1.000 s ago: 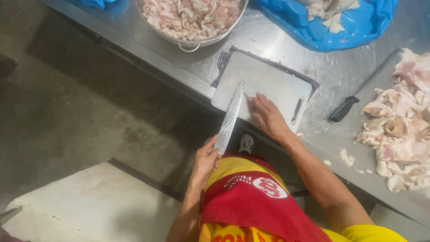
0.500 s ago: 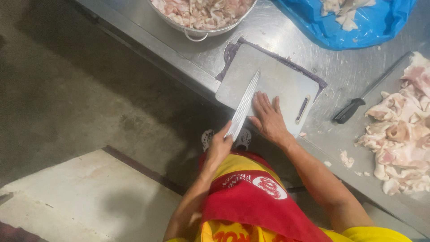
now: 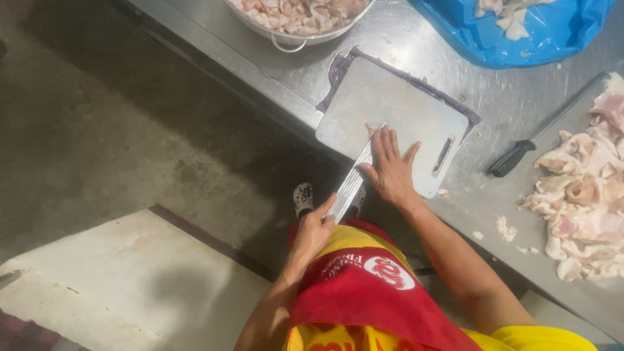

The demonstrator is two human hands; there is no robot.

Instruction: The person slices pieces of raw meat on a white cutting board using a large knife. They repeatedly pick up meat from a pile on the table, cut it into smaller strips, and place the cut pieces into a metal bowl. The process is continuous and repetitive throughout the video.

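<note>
My left hand [image 3: 313, 232] grips the handle of a broad cleaver [image 3: 351, 181], its blade laid flat and reaching up onto the near edge of a white cutting board [image 3: 390, 104]. My right hand [image 3: 391, 170] lies open, palm down, on the board with its fingertips resting on the flat of the blade. The board sits on a dark mat at the front edge of a steel table [image 3: 416, 39].
A metal bowl of pale raw meat [image 3: 299, 16] stands at the back. A blue plastic bag [image 3: 520, 32] with meat lies back right. A black-handled knife [image 3: 513, 158] and a heap of raw meat pieces [image 3: 585, 195] lie to the right. Concrete floor and a pale slab [image 3: 117, 279] are on the left.
The view has shifted slightly. The cleaver blade has slid farther onto the board, and my right hand stays pressed flat on it.
</note>
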